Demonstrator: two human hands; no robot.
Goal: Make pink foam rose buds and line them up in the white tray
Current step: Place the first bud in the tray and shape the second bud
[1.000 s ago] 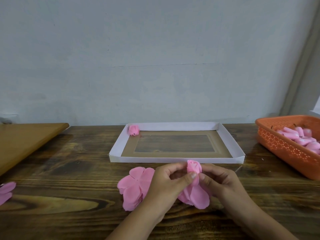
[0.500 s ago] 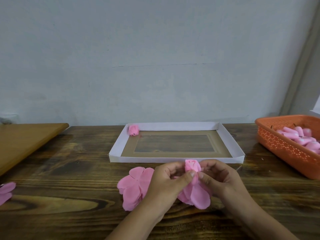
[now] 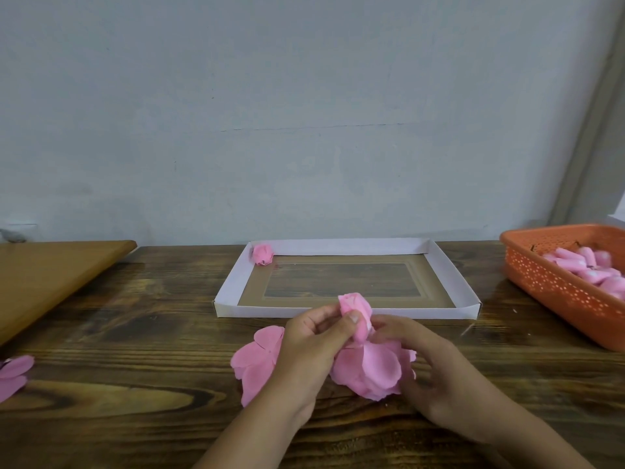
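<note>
My left hand (image 3: 311,346) pinches a pink foam rose bud (image 3: 356,309) between thumb and fingers, just in front of the white tray (image 3: 233,282). Loose pink petals (image 3: 368,367) hang below the bud, and my right hand (image 3: 429,363) holds them from the right with curled fingers. Another flat petal piece (image 3: 257,360) lies on the table under my left wrist. One finished rose bud (image 3: 262,254) sits in the tray's far left corner.
An orange perforated basket (image 3: 554,282) with several pink foam pieces (image 3: 588,265) stands at the right. A pink petal piece (image 3: 13,374) lies at the left edge. A light wooden board (image 3: 50,275) lies at the far left. A grey wall rises behind the table.
The bud has tilted left in my left hand's pinch. My right hand has dropped from the bud's top to the hanging petals below it.
</note>
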